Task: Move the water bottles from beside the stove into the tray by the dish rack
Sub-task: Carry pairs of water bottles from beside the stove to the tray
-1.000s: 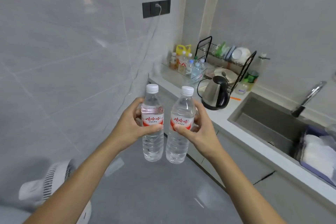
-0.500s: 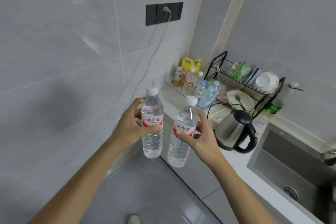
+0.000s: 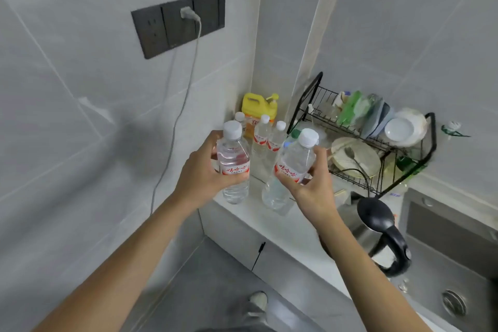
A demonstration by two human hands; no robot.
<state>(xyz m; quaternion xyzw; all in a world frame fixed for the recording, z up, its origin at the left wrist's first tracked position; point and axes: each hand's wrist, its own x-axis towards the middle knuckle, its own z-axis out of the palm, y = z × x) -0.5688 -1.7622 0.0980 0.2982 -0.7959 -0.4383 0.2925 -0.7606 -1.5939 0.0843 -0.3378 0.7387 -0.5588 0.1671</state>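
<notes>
My left hand (image 3: 200, 174) grips a clear water bottle (image 3: 234, 162) with a white cap and red label, held upright. My right hand (image 3: 312, 186) grips a second, matching water bottle (image 3: 289, 170), tilted to the right. Both bottles hang over the near corner of the white counter (image 3: 269, 218). Behind them several more bottles (image 3: 265, 133) stand in the clear tray, whose edges I can barely make out, in the corner left of the black wire dish rack (image 3: 377, 143).
A yellow detergent jug (image 3: 257, 109) stands in the corner. A steel kettle with a black handle (image 3: 382, 232) sits on the counter at my right forearm. The sink (image 3: 452, 264) lies at the right. A cord hangs from the wall socket (image 3: 179, 21).
I have stepped closer to the counter corner. Both hands carried their bottles forward, from over the floor to over the counter's near end in front of the tray.
</notes>
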